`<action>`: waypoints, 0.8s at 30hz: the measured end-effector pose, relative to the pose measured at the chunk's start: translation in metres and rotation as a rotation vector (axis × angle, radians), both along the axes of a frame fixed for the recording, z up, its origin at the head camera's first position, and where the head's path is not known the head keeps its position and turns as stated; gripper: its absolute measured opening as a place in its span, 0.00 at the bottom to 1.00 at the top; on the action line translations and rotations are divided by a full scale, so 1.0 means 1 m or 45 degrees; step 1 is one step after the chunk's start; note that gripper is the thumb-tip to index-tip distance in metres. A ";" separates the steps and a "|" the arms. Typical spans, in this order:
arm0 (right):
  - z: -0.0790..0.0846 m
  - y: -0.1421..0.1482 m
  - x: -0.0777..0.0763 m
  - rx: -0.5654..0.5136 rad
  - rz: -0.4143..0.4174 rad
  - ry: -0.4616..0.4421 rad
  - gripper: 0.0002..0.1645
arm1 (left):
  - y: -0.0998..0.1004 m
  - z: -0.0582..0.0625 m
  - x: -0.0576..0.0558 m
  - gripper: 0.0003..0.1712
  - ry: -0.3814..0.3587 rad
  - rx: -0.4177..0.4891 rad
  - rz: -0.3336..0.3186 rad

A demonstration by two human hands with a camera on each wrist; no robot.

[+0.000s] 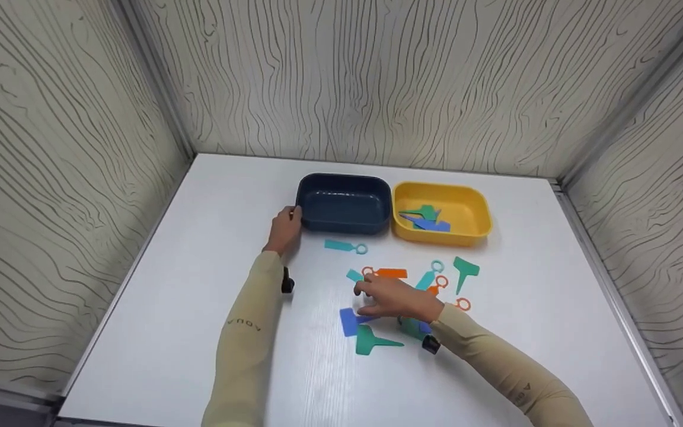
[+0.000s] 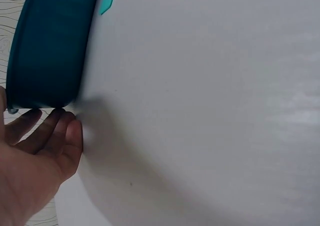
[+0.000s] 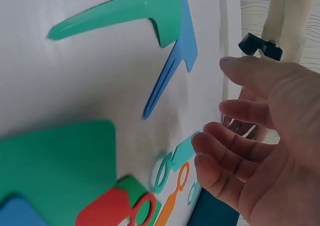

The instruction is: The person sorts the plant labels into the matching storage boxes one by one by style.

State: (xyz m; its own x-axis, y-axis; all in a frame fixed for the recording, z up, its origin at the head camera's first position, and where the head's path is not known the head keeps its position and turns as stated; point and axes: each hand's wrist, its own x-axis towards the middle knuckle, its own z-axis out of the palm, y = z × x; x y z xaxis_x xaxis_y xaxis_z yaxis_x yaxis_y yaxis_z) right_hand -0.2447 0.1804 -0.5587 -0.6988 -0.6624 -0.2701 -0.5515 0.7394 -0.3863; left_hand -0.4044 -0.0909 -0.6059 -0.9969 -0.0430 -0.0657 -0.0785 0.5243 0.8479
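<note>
My left hand (image 1: 285,230) holds the near-left corner of a dark blue box (image 1: 344,227). In the left wrist view its fingertips (image 2: 60,117) touch the box's outer end wall, and the thumb reaches past the rim, mostly cut off. Over scattered plastic plant labels hovers my right hand (image 1: 398,298), its fingers loosely bent with nothing between them. Nearest to it are a blue T-shaped label (image 1: 348,322), a green T-shaped label (image 1: 366,341), a teal label (image 1: 354,275) and an orange ring label (image 1: 392,273). The hand and forearm partly cover several others.
A yellow box (image 1: 442,237) stands right beside the dark blue one, with several green and blue labels inside. One teal ring label (image 1: 339,245) lies before the dark blue box. Farther right is a green T-shaped label (image 1: 465,270). Patterned panels (image 1: 341,77) border the white table (image 1: 158,332).
</note>
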 end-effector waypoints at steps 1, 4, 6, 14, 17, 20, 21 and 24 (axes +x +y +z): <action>0.000 -0.003 0.000 0.014 0.009 0.001 0.25 | 0.000 0.000 0.000 0.30 0.002 -0.003 0.005; 0.000 -0.014 0.000 0.054 0.047 0.001 0.27 | -0.001 0.001 0.001 0.29 0.001 -0.017 0.015; -0.001 -0.019 0.001 0.079 0.076 -0.013 0.29 | -0.001 0.002 0.001 0.29 -0.005 -0.020 0.015; -0.008 -0.028 0.004 0.107 0.109 -0.065 0.33 | 0.001 0.002 0.001 0.30 0.029 -0.035 0.011; -0.009 -0.030 0.005 0.115 0.099 -0.075 0.35 | 0.001 0.003 0.001 0.31 0.026 -0.032 0.011; -0.010 -0.031 0.005 0.127 0.101 -0.064 0.35 | 0.001 0.004 0.002 0.31 0.011 -0.016 0.004; -0.010 -0.031 0.005 0.128 0.104 -0.059 0.35 | 0.001 0.004 0.003 0.31 0.003 -0.012 0.000; -0.012 -0.030 0.004 0.123 0.102 -0.068 0.34 | 0.002 0.005 0.003 0.31 -0.013 -0.005 -0.002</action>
